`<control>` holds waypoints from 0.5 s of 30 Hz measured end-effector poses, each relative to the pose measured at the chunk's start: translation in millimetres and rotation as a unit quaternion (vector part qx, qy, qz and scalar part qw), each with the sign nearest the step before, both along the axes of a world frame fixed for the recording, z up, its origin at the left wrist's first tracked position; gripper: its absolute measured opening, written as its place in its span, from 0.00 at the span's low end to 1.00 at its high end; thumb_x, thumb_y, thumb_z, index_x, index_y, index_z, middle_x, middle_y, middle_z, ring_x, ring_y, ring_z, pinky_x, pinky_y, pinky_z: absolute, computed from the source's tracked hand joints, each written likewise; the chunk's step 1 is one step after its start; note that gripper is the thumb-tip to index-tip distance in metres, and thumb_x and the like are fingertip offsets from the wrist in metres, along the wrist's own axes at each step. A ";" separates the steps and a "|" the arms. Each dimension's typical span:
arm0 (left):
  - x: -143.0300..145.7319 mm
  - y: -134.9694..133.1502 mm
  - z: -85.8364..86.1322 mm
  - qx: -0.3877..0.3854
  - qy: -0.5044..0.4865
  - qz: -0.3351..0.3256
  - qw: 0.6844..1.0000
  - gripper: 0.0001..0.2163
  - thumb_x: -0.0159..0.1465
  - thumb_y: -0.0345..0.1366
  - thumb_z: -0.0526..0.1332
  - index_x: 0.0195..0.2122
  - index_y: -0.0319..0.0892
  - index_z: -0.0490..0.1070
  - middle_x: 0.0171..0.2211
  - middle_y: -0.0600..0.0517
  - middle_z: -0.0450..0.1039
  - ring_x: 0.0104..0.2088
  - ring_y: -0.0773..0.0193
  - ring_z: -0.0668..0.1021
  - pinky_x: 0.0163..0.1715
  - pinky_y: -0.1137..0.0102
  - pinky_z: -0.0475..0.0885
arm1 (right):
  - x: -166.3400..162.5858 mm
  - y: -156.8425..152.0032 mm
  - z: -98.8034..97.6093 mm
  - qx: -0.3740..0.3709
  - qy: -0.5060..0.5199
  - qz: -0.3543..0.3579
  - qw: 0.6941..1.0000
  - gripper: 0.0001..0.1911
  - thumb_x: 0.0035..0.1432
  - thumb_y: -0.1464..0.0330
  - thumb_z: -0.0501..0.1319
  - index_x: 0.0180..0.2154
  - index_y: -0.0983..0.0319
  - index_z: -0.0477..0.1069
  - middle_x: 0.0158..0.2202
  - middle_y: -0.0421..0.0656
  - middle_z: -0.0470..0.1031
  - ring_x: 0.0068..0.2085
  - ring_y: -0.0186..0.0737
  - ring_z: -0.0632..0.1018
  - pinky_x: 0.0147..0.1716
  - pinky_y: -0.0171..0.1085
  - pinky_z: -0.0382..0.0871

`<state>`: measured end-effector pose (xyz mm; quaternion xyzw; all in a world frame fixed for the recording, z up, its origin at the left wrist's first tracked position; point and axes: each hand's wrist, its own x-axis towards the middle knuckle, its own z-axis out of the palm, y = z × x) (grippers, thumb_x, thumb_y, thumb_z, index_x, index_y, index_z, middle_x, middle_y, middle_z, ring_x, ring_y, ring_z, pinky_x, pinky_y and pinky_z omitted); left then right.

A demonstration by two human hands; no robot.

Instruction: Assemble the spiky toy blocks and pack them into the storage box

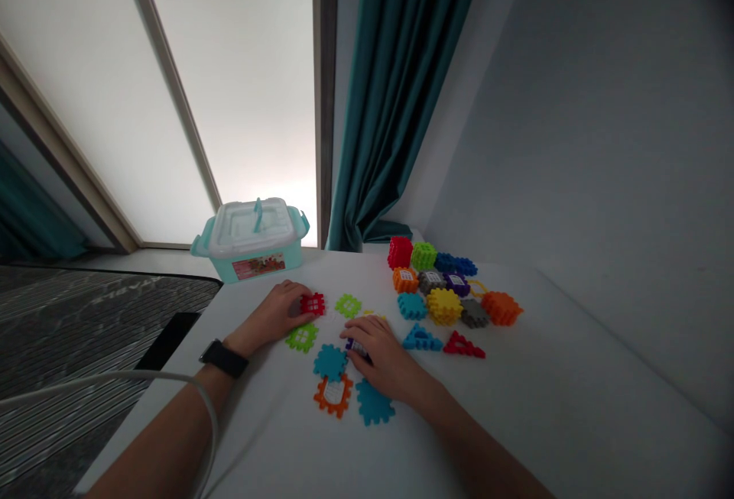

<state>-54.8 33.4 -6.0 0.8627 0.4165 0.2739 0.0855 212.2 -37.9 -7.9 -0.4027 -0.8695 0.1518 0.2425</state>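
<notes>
My left hand [280,314], with a black watch on the wrist, rests on the white table [573,400] and its fingers close on a red window-shaped block piece [313,303]. My right hand [379,354] lies palm down over a purple and white piece [355,345], fingers curled on it. Around the hands lie flat interlocking pieces: two green ones [348,305] [303,337], two blue ones [330,361] [374,403] and an orange window piece [333,395].
A mint storage box with a clear lid [252,239] stands at the table's far left. A cluster of assembled coloured block cubes [444,285] sits far right, with a blue triangle [422,339] and a red triangle [464,346]. Teal curtain behind; white cable crosses my left arm.
</notes>
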 end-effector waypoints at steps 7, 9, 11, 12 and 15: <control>28.8 -24.9 11.3 0.035 -0.003 -0.060 0.998 0.10 0.64 0.40 0.65 0.44 0.45 0.71 0.48 0.47 0.77 0.48 0.54 0.75 0.51 0.58 0.68 | 3.1 2.5 4.1 0.029 0.063 -0.043 0.997 0.21 0.62 0.73 0.56 0.57 0.58 0.64 0.58 0.49 0.69 0.60 0.48 0.69 0.60 0.53 0.63; 36.7 -30.4 12.4 0.041 -0.008 -0.075 0.996 0.09 0.63 0.39 0.66 0.43 0.45 0.71 0.48 0.47 0.77 0.49 0.54 0.75 0.52 0.58 0.67 | 5.0 3.8 3.5 0.031 0.067 -0.047 0.996 0.22 0.62 0.72 0.58 0.58 0.58 0.63 0.59 0.50 0.68 0.61 0.49 0.68 0.61 0.53 0.63; 41.7 -33.5 13.0 0.045 -0.014 -0.085 0.995 0.09 0.62 0.37 0.66 0.43 0.45 0.71 0.48 0.48 0.77 0.49 0.54 0.75 0.52 0.58 0.68 | 6.4 5.0 1.9 0.027 0.066 -0.045 0.996 0.23 0.61 0.71 0.59 0.58 0.59 0.63 0.60 0.50 0.67 0.61 0.49 0.67 0.61 0.53 0.63; 43.2 -34.2 13.1 0.045 -0.018 -0.088 0.995 0.09 0.62 0.36 0.67 0.43 0.45 0.71 0.48 0.48 0.77 0.49 0.55 0.75 0.52 0.59 0.68 | 6.7 5.5 1.0 0.024 0.065 -0.042 0.997 0.23 0.61 0.70 0.60 0.58 0.58 0.62 0.60 0.50 0.67 0.61 0.49 0.67 0.60 0.53 0.63; 45.2 -34.6 13.2 0.045 -0.027 -0.099 0.994 0.09 0.62 0.36 0.66 0.42 0.45 0.71 0.48 0.48 0.76 0.49 0.55 0.75 0.52 0.59 0.69 | 6.6 6.5 -1.0 0.024 0.071 -0.032 0.997 0.21 0.62 0.71 0.59 0.57 0.58 0.63 0.58 0.49 0.69 0.60 0.49 0.68 0.59 0.53 0.64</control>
